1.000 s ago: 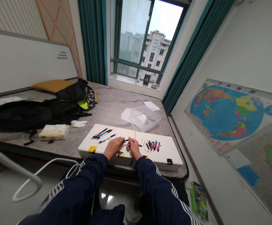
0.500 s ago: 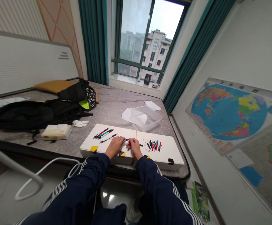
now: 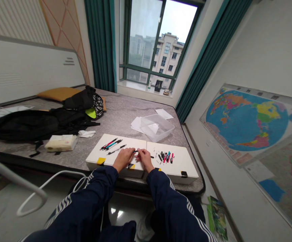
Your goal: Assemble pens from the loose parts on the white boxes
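Over the white boxes, my left hand and my right hand meet almost fingertip to fingertip. Both are closed in a pinch on a small black pen part, mostly covered by the fingers. Left of my hands, several pens lie slanted on the left white box, with one black-and-clear pen nearest my left hand. On the right white box is a cluster of loose pen parts in black, red and teal, with tiny clear and metal bits beside it.
Behind the boxes stand a clear plastic bin and white papers. A tissue pack and a black backpack lie to the left. A white cable-like tube curves across the lower left.
Both hands stay at nearly the same spot, still pinching the small black part. The fingers have shifted slightly, and less of the part shows between them.
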The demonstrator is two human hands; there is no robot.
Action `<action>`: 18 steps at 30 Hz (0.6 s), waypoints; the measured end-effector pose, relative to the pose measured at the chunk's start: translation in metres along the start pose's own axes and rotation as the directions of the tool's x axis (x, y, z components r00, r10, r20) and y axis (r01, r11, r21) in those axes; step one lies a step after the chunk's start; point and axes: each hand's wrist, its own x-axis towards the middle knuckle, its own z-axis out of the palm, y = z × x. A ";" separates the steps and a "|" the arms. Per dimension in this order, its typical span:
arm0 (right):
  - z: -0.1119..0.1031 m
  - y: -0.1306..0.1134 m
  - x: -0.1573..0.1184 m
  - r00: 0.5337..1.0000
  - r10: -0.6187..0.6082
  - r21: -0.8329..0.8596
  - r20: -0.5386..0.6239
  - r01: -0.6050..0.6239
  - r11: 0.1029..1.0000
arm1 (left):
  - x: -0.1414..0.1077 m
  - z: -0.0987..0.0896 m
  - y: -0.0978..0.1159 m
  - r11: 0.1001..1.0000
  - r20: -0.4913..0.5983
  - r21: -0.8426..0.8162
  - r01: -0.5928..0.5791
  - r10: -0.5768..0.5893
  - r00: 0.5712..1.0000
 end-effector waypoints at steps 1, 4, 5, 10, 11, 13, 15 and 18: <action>0.000 0.000 -0.001 1.000 -0.006 -0.032 0.007 0.006 0.999 | 0.000 0.000 0.000 1.000 0.003 0.000 -0.002 0.002 1.000; 0.000 0.001 -0.001 0.999 -0.025 -0.113 0.027 0.028 0.993 | 0.000 0.000 0.000 1.000 0.008 0.018 0.002 -0.002 1.000; 0.000 0.002 0.000 0.999 -0.027 -0.124 0.033 0.031 0.992 | 0.000 0.000 0.000 1.000 0.007 0.022 0.003 -0.003 1.000; 0.000 0.003 0.001 0.999 -0.024 -0.087 0.048 0.029 0.996 | 0.000 0.001 0.000 1.000 -0.017 0.016 0.007 -0.006 1.000; 0.000 0.003 0.001 0.999 -0.026 -0.081 0.048 0.030 0.996 | 0.000 0.001 0.000 1.000 -0.018 0.018 0.009 -0.008 1.000; 0.000 0.002 0.000 0.999 -0.030 -0.095 0.044 0.034 0.995 | 0.000 0.002 0.000 1.000 -0.016 0.023 0.017 -0.016 1.000; 0.000 0.001 0.000 0.998 -0.029 -0.134 0.054 0.036 0.990 | 0.000 0.002 0.000 0.999 -0.017 0.022 0.025 -0.025 1.000; 0.000 -0.001 0.001 0.996 0.001 -0.150 0.094 0.013 0.989 | 0.000 0.002 0.000 1.000 -0.018 0.013 0.019 -0.019 1.000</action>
